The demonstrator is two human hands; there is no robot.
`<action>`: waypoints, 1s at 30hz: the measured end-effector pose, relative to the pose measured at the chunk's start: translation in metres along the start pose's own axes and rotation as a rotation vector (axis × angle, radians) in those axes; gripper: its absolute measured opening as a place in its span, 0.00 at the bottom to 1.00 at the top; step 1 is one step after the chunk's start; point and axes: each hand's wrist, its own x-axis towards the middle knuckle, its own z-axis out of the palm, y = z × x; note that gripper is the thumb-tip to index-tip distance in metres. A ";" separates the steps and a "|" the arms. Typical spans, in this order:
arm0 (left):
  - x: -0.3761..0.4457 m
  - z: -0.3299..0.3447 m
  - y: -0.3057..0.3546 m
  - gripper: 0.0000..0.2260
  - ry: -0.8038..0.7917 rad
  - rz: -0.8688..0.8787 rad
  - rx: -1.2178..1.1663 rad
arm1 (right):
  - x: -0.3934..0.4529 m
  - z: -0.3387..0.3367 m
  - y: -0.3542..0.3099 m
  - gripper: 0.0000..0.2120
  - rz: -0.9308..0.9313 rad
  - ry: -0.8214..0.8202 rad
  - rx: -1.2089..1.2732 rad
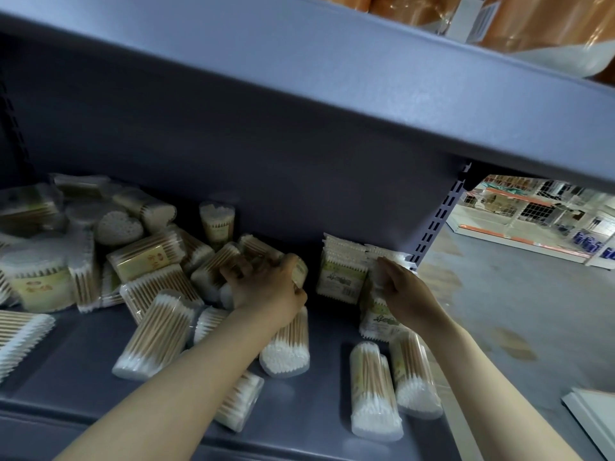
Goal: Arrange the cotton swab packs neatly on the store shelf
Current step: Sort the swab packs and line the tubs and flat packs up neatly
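Note:
Cotton swab packs lie scattered over the grey shelf (83, 357). A jumbled pile (146, 261) fills the left and middle. My left hand (266, 284) reaches into the pile and grips a small pack (299, 269) with a green label. At the right end, flat packs (342, 271) stand upright against the back panel. My right hand (402, 287) pinches a flat pack (382, 264) beside that row. More packs lie flat near the front: a tall one (156, 337), one under my left wrist (286, 351), and two at the right (372, 387).
The upper shelf (332, 78) hangs low over the work area, with orange bags (549, 21) on it. A slotted upright post (439, 221) marks the shelf's right end. Beyond it lies an aisle floor (499, 294) and distant racks. A white board edge (592, 417) shows at the lower right.

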 end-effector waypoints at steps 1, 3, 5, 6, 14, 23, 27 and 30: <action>0.001 0.000 -0.002 0.24 0.009 0.010 0.005 | 0.000 0.000 0.001 0.10 -0.002 0.003 0.003; 0.002 -0.002 -0.004 0.22 0.009 0.030 0.006 | 0.000 0.000 0.000 0.12 0.004 -0.001 0.009; 0.003 -0.003 -0.003 0.21 0.003 0.052 -0.020 | 0.000 0.000 -0.001 0.17 0.011 0.002 -0.007; 0.002 -0.002 0.000 0.20 0.000 0.062 -0.028 | 0.000 -0.001 -0.002 0.18 0.013 0.006 -0.014; -0.023 0.011 0.045 0.32 -0.158 0.085 0.333 | -0.002 -0.003 -0.004 0.15 0.025 -0.009 0.010; -0.023 0.013 0.024 0.38 -0.220 0.083 0.267 | -0.003 -0.004 -0.007 0.16 0.019 -0.007 0.002; -0.024 0.012 0.020 0.36 -0.218 0.102 0.274 | -0.005 -0.004 -0.006 0.13 0.020 -0.021 -0.001; -0.024 0.010 0.017 0.36 -0.221 0.106 0.268 | -0.007 -0.006 -0.009 0.16 0.032 -0.023 -0.014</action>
